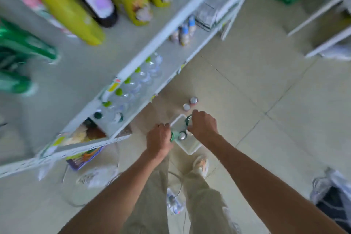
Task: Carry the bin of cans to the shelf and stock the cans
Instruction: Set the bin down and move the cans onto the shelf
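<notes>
The bin [187, 145], a pale open tub, sits on the floor [266, 85] just beside the foot of the shelf [165, 30], and both hands reach down into it. The left hand [159, 141] has its grip closed around a green can [172, 137] at the bin's near-left edge. The right hand [203, 126] is closed on another green can [188, 119] toward the far side. One more can [182, 135] stands upright between the two hands, its silver top showing. Two cans [190, 103] already stand on the floor just past the bin.

The shelf lies to the left of the bin, so the left hand is nearer to it. The cans stand upright, long axis vertical, which probably suits lifting them straight out and across onto a shelf board. Blur hides the finer finger positions.
</notes>
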Tool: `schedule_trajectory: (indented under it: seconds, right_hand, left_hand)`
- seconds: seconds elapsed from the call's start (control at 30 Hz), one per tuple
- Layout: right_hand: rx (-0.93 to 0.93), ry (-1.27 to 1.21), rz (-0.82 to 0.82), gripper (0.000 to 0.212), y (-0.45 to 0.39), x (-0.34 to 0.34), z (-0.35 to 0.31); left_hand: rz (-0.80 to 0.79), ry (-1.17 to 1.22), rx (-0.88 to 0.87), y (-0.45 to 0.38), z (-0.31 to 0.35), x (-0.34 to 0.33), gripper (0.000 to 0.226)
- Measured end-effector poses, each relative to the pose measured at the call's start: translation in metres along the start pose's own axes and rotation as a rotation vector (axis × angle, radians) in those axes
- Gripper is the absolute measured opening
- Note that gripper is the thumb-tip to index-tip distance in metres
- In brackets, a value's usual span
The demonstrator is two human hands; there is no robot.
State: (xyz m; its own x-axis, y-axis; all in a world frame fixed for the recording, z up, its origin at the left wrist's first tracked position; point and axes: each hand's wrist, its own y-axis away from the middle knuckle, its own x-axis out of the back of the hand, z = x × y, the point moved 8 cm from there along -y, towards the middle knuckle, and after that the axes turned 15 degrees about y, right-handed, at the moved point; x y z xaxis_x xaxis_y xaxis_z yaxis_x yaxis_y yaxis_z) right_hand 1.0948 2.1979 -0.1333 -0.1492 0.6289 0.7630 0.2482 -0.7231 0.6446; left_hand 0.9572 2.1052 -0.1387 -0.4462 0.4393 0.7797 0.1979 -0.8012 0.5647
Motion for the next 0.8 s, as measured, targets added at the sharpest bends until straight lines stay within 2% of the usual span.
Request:
schedule_trajectory:
  seconds: [0.2,0.4,0.5,0.63,0.8]
  right_hand:
    - [0.193,0.137,0.135,0.048,0.07,0.162,-0.077]
    - [0.387,0.286,0.274,0.058,0.107,0.272,-0.171]
    - [0.468,0.348,0.345,0.062,0.117,0.306,-0.223]
    - [0.57,0.405,0.421,0.056,0.123,0.33,-0.295]
    - [0.615,0.433,0.39,0.065,0.111,0.328,-0.364]
  left_hand:
    - [0.15,0.177,0.162,0.09,0.006,0.128,0.048]
    - [0.445,0.282,0.195,0.153,-0.026,0.233,0.048]
    - [0.484,0.271,0.274,0.168,-0.055,0.27,0.053]
    - [0.569,0.349,0.344,0.187,-0.106,0.316,0.052]
    - [0.682,0.431,0.416,0.201,-0.168,0.346,0.048]
